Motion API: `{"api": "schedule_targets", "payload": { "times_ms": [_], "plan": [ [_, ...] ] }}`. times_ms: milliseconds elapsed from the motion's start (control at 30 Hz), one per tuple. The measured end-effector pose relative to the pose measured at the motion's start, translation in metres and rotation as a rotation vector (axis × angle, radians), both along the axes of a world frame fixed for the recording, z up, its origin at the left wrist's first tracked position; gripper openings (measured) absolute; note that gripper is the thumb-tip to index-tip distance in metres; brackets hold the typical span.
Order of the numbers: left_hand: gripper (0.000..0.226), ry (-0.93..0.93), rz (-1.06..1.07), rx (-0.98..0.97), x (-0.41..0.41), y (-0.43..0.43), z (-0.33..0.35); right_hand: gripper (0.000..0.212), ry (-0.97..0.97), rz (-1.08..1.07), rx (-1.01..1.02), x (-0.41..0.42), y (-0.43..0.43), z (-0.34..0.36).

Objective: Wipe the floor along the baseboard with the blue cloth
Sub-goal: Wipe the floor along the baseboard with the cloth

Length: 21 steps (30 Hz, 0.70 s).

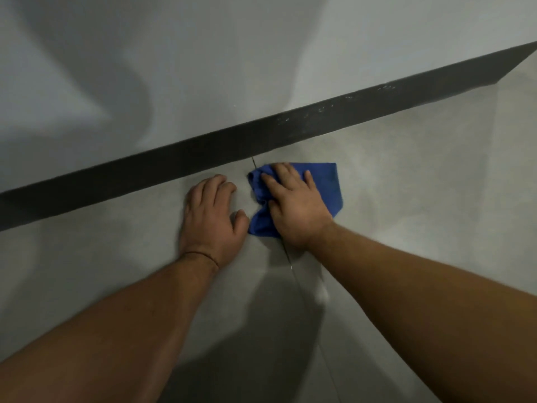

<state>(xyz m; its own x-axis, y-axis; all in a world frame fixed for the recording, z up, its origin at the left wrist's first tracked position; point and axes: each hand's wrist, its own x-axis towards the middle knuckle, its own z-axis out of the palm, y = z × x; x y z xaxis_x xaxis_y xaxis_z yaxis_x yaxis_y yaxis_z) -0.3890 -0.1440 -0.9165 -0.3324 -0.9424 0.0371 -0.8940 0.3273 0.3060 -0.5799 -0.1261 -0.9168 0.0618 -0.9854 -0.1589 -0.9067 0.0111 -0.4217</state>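
A crumpled blue cloth (pixel 329 184) lies on the grey tiled floor (pixel 406 175) just below the dark baseboard (pixel 203 154). My right hand (pixel 293 202) presses flat on the cloth, fingers spread and pointing toward the baseboard, covering its middle. My left hand (pixel 213 216) rests palm down on the bare floor just left of the cloth, fingers apart, its thumb nearly touching the cloth's lower left corner. A thin dark band circles the left wrist.
The baseboard runs diagonally from lower left to upper right, with pale scuff marks (pixel 319 110) on its right stretch. A grey wall (pixel 203 68) rises above it. A tile joint (pixel 293 269) runs from the baseboard down under the cloth and between my arms.
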Motion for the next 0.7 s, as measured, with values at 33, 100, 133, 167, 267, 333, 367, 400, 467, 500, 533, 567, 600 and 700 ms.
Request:
{"api": "schedule_targets", "payload": {
  "times_ms": [33,100,133,167,267,333,367,400,467,500,533,567,600,700],
  "plan": [
    [0.053,0.015,-0.001,0.001,0.001,0.0,0.0,0.055,-0.133,-0.016,0.007,-0.002,0.0,0.004],
    [0.052,0.049,-0.007,0.006,0.003,0.0,0.0,0.047,-0.45,-0.154,-0.008,-0.013,0.002,0.015],
    [0.051,0.066,-0.008,0.007,0.002,0.0,0.0,0.045,-0.538,-0.254,-0.051,-0.023,0.006,0.02],
    [0.05,0.081,-0.002,0.005,0.002,0.0,0.0,0.043,-0.55,-0.337,-0.108,-0.034,0.012,0.023],
    [0.045,0.103,0.073,-0.008,-0.008,-0.001,0.007,0.039,-0.346,-0.43,-0.248,-0.069,0.037,0.023],
    [0.043,0.108,0.061,-0.059,-0.028,-0.001,0.016,0.035,-0.199,-0.427,-0.28,-0.089,0.055,0.015],
    [0.043,0.121,0.001,-0.096,-0.042,0.001,0.02,0.035,-0.164,-0.42,-0.294,-0.095,0.062,0.01],
    [0.045,0.136,-0.084,-0.116,-0.059,0.003,0.023,0.035,-0.141,-0.408,-0.307,-0.099,0.066,0.005],
    [0.056,0.069,-0.233,-0.074,-0.095,0.009,0.027,0.036,-0.091,-0.38,-0.312,-0.101,0.068,-0.001],
    [0.063,-0.021,-0.256,-0.035,-0.11,0.011,0.026,0.036,-0.062,-0.363,-0.304,-0.1,0.066,-0.003],
    [0.067,-0.118,-0.241,0.007,-0.121,0.011,0.025,0.037,-0.034,-0.349,-0.293,-0.101,0.064,-0.004],
    [0.067,-0.197,-0.207,0.049,-0.127,0.009,0.023,0.037,-0.01,-0.34,-0.28,-0.102,0.062,-0.005],
    [0.063,-0.233,-0.171,0.088,-0.13,0.005,0.02,0.038,0.009,-0.333,-0.262,-0.103,0.062,-0.006],
    [0.037,-0.145,-0.088,0.171,-0.127,-0.009,0.021,0.039,0.044,-0.313,-0.224,-0.106,0.068,-0.01]
  ]
}}
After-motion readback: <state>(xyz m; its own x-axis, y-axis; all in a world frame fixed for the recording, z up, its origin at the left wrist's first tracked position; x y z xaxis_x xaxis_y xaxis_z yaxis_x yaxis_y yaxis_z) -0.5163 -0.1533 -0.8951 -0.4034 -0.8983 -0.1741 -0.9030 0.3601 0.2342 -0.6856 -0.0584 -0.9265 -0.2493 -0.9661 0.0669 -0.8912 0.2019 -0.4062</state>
